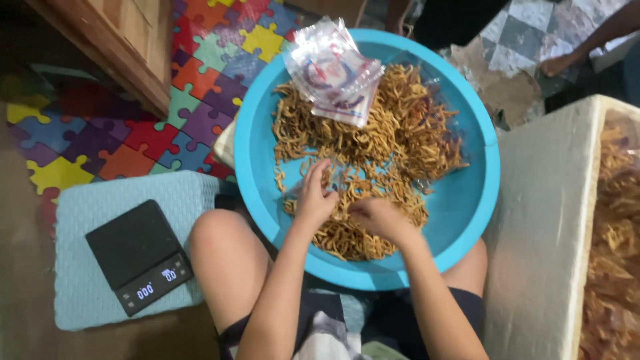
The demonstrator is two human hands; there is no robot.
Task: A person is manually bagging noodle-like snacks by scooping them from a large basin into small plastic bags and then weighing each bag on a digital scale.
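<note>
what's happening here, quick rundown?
A seated person has a big blue basin on their lap, full of thin fried snack sticks. Both hands are down in the pile: left hand and right hand, sorting or gathering sticks. A stack of clear plastic bags lies on the heap. A black kitchen scale sits on a light blue stool beside them.

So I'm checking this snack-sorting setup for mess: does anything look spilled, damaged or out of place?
Nothing looks spilled: the golden fried snack sticks stay inside the round turquoise plastic basin. The only oddity is a stack of clear plastic bags lying directly on them.
</note>
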